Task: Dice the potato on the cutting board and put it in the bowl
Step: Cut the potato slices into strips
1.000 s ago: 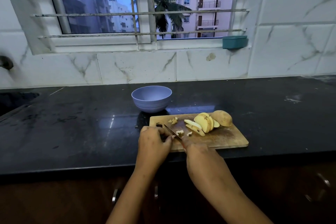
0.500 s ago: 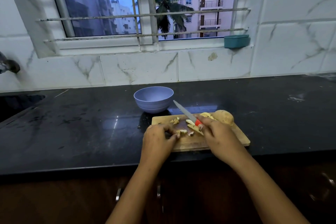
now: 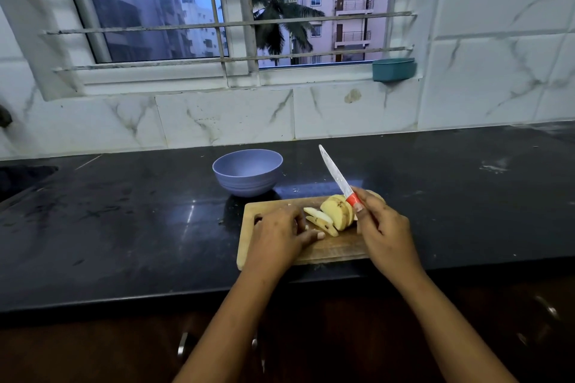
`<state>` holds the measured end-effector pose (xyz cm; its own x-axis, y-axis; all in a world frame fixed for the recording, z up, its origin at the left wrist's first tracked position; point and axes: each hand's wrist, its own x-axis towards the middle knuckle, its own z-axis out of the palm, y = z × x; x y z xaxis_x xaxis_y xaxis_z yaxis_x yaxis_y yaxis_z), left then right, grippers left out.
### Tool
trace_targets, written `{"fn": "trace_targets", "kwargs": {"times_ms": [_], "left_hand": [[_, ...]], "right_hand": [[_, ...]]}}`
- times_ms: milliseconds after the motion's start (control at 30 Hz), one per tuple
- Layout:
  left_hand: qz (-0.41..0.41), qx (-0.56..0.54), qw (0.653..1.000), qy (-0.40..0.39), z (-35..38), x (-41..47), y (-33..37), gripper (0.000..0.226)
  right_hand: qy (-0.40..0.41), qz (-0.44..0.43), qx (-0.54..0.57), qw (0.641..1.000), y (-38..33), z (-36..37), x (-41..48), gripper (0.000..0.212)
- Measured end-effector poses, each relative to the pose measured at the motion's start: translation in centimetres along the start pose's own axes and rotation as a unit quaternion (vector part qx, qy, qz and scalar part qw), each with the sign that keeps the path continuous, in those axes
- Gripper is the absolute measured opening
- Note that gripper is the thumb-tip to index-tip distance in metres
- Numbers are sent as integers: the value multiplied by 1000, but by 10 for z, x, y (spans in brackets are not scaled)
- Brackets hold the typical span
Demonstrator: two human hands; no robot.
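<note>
A wooden cutting board point(image 3: 329, 250) lies on the black counter in front of me. On it stands a row of potato slices point(image 3: 337, 211), with two thin slices lying flat to their left. My left hand point(image 3: 280, 235) lies on the board's left half. Its fingers are curled down over the spot where the small diced pieces lay, and they hide those pieces. My right hand point(image 3: 384, 232) grips the red handle of a knife point(image 3: 337, 179), whose blade points up and away to the left, off the board. The lilac bowl point(image 3: 247, 171) stands just behind the board's left end.
The black counter point(image 3: 124, 221) runs wide to both sides, with a sink edge point(image 3: 21, 177) at far left. Behind it is a marble-tiled wall, and a barred window holds a teal container point(image 3: 393, 69) on its sill. Cabinet handles show below the counter edge.
My right hand lifted the knife off the board and swung it right, so the blade now points up. My left hand slid forward over the diced pieces.
</note>
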<state>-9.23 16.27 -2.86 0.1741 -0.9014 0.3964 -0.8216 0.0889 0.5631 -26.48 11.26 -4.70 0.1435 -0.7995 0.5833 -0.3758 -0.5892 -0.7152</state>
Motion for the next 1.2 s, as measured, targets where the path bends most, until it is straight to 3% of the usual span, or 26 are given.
{"fn": "trace_targets", "kwargs": {"times_ms": [300,467,567,800,933,1000,1100,1200], "left_hand": [[-14,36,999,25,-4,26,-14,15],[49,58,997,19,1,26,-14,7],[92,60,994,-2,5,23,-13,14],[120,80,989,-29,1,14,-9,12],[142,124,982,2,-8,-3,-16,13],[122,99,988,12,-16,-11,-23,11],[58,67,996,-33,-31,-15,-29,15],[58,68,994,-62,-36,-17,-25,12]], "right_hand": [[1,0,22,1000,2,-2,-2,32],[-2,-1,21,1000,2,-2,-2,33],[2,2,30,1000,3,-2,-2,32],[0,5,41,999,0,-3,-3,31],[-2,-7,27,1000,-3,-4,-4,31],[-12,-24,12,1000,-7,-5,-4,31],[-34,-38,-6,999,-16,-7,-4,30],[-69,-43,-36,996,-24,-13,-12,32]]}}
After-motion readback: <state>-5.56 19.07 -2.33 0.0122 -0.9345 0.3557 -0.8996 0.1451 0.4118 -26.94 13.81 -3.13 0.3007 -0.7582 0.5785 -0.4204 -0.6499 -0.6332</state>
